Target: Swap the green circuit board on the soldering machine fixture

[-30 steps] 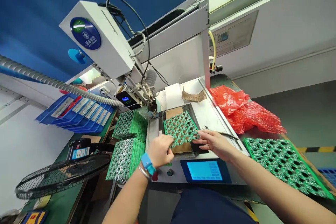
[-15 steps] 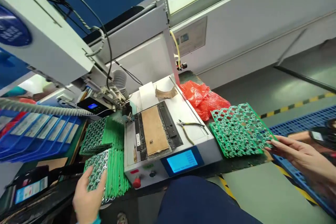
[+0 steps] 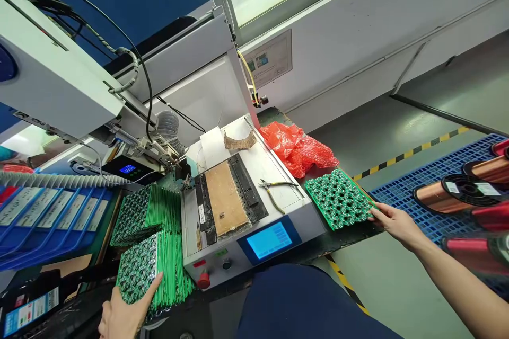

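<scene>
Head view: right of centre, the right hand (image 3: 393,224) pinches a green circuit board (image 3: 340,199) by its edge, long axis slanting upper left to lower right; at lower left, the left hand (image 3: 126,311) (thumb spread wide) touches a board stack (image 3: 170,270).

The bare left hand (image 3: 126,313), near left, spreads its thumb; the bare right hand (image 3: 398,225) pinches, right forearm (image 3: 457,278) extended at right.

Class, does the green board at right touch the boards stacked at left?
Apart: the head view shows the machine standing between the right board and the left stacks.
</scene>
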`<state>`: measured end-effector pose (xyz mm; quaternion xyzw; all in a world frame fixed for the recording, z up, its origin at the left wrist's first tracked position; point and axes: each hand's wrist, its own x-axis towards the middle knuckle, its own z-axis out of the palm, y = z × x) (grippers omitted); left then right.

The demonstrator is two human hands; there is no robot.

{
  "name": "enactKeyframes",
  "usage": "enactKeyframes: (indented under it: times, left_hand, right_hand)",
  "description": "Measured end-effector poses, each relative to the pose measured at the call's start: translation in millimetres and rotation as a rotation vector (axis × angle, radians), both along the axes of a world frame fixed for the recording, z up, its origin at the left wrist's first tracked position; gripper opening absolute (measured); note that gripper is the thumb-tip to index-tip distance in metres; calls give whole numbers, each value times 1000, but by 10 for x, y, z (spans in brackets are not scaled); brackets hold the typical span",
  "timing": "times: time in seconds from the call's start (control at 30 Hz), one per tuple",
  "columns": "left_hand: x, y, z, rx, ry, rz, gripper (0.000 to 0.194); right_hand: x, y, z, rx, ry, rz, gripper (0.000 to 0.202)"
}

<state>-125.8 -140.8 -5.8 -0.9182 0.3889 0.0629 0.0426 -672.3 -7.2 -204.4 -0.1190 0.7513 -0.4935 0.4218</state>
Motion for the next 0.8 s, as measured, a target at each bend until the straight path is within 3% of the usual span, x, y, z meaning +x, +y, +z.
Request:
enactKeyframes:
  times: [0.1, 0.2, 0.27, 0.4, 0.5, 0.6, 0.67, 0.73, 0.77, 0.8]
  left_hand:
    - [14, 28, 22, 20, 17, 14, 117]
    - [9, 30, 13, -3, 8, 17, 118]
    - [16, 34, -1, -56, 9, 27, 118]
    - [62, 99, 39, -219, 70, 97, 120]
    - [-52, 217, 89, -453, 96, -14, 120]
    - [-500, 322, 7, -643, 351, -322, 106]
    - [-952, 333, -132, -631, 434, -565, 99]
    - [-1411, 292, -283, -672, 384, -748, 101]
    - [-1606, 259, -344, -681, 340, -782, 105]
    - [-1760, 222, -387, -656, 307, -776, 109]
  right_hand:
    - [62, -14, 31, 24, -385, -221, 17]
    - [79, -5, 16, 11, -414, -253, 25]
    - [61, 16, 1, 102, -241, -156, 28]
    - [41, 11, 119, 306, 419, 88, 32]
    - [209, -136, 405, 253, 470, 65, 32]
    - [685, -407, 797, 16, 236, 101, 51]
    - [1142, -618, 1039, -237, 95, 324, 62]
    - [1597, -840, 1210, -488, -94, 688, 71]
    - [1787, -957, 1262, -596, -142, 799, 74]
    - [1936, -1082, 1296, -652, -139, 820, 72]
